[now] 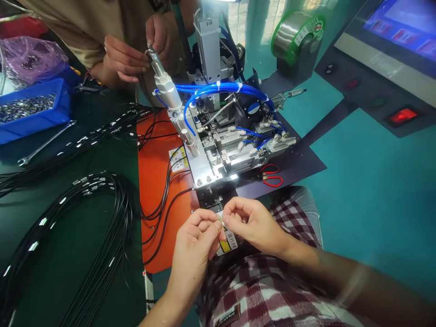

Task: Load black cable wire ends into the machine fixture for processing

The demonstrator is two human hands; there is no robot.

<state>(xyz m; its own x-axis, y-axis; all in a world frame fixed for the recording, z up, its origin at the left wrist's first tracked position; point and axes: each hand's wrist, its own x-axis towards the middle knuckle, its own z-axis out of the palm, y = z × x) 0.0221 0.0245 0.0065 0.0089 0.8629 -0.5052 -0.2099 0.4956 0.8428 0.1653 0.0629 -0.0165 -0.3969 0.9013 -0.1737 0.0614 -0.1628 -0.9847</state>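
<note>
Head view, left hand: I see my left hand (195, 243) raised in front of the machine, its grip pinched nearly closed, thumb and forefinger tips pressed on a small metal part (220, 221).
Head view, right hand: my right hand (250, 225) meets it from the other side, grip likewise pinched tight, fingertips on the same part.
Part position: it sits between the two pinches, at the point where the fingertips meet, just above a yellow-and-white label (229, 242). I cannot tell its shape; it is too small.
Machine: a small metal fixture (218, 154) with blue tubing (218, 88) stands on an orange mat (155, 181), just beyond my hands.
Scissors: red-handled scissors (271, 175) lie on the dark sheet, right of the fixture, apart from my hands.
Cables: black cables (85, 218) lie coiled on the green tabletop (68, 281), left, well apart from my grip.
Co-worker: another person's hand (124, 59) holds a cylinder (163, 81) at the fixture's far side.
Bin: a blue bin (34, 113) of small metal pieces stands far left, a wrench (46, 143) beside it.
</note>
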